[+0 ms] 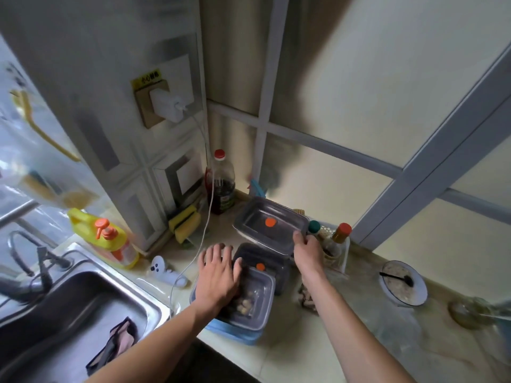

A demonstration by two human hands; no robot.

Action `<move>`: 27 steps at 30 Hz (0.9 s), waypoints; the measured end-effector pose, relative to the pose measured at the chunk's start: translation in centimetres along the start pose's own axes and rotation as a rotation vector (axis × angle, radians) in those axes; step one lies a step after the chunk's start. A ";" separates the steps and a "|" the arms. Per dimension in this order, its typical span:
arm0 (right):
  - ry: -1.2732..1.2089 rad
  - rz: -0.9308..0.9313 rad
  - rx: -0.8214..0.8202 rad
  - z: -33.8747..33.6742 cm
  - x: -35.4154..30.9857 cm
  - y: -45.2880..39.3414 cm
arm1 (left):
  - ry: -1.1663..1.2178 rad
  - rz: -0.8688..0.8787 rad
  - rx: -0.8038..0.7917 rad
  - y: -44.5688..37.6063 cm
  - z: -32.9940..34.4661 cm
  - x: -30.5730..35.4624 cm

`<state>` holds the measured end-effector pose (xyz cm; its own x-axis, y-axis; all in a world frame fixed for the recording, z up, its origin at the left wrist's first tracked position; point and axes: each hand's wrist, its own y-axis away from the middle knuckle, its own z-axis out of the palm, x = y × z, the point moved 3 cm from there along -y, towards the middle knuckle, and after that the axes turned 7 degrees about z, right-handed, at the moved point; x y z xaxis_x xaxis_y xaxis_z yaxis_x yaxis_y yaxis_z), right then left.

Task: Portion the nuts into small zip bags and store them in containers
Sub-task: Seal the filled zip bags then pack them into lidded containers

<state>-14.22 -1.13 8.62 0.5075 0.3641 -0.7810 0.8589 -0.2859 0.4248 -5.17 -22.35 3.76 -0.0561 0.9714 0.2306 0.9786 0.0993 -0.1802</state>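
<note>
Nuts [247,302] sit in a clear container [255,297] near the front edge of the worktop [290,352], stacked on a blue one. Going left to right: sink [83,308] with a yellow soap bottle [110,243] behind it, then the left hand [218,275] lying flat on the nut container, fingers spread, gripping nothing. Further right, the right hand [307,248] pinches the edge of a lid [269,223] held tilted above a dark container [262,265]. White bowl [402,284] far right.
</note>
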 end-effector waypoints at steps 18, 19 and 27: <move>0.188 -0.021 -0.604 0.3 3.1 8.5 | 1.378 -0.719 0.171 2.9 -7.1 -3.0; 0.242 -0.039 -0.597 0.1 3.4 8.4 | 1.089 -0.632 0.177 3.2 -7.0 -2.9; 0.424 -0.183 -0.452 -0.1 3.2 7.0 | 0.071 0.106 -0.021 1.9 -6.2 4.7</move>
<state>-6.52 -1.85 9.15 0.2539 0.7164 -0.6498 0.8313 0.1819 0.5253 -2.36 -18.97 10.40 0.0611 0.9584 0.2788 0.9824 -0.0083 -0.1868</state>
